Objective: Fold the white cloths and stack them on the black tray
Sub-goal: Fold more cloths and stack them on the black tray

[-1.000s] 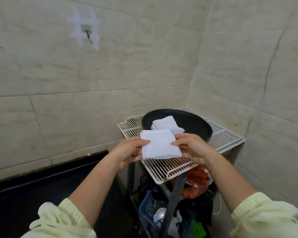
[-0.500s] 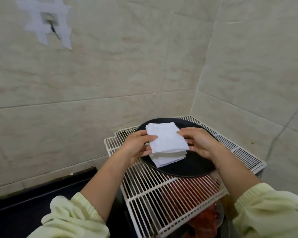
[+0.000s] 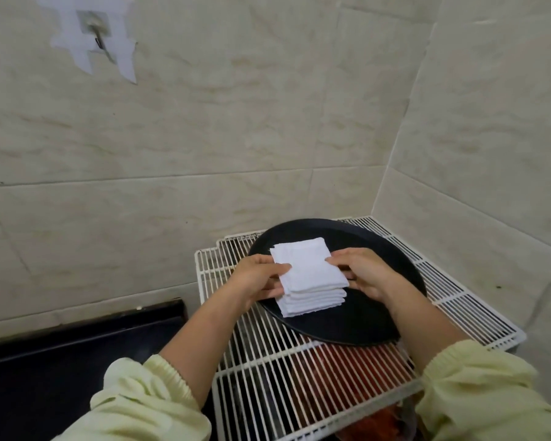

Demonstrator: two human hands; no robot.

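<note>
A round black tray (image 3: 392,268) lies on a white wire rack (image 3: 268,370) in the corner of the tiled walls. On the tray sits a stack of folded white cloths (image 3: 312,300). The top folded cloth (image 3: 306,265) lies on that stack, held at both sides. My left hand (image 3: 258,276) pinches its left edge, thumb on top and fingers below. My right hand (image 3: 363,272) holds the right edge with curled fingers.
Tiled walls meet in a corner just behind the rack. A metal hook (image 3: 97,33) is taped to the left wall. Red and dark items (image 3: 347,367) show under the rack. A dark surface (image 3: 61,354) lies to the lower left.
Both hands carried the folded cloth forward from above the rack's front edge and lowered it onto the stack on the tray. The view moved closer and tilted down.
</note>
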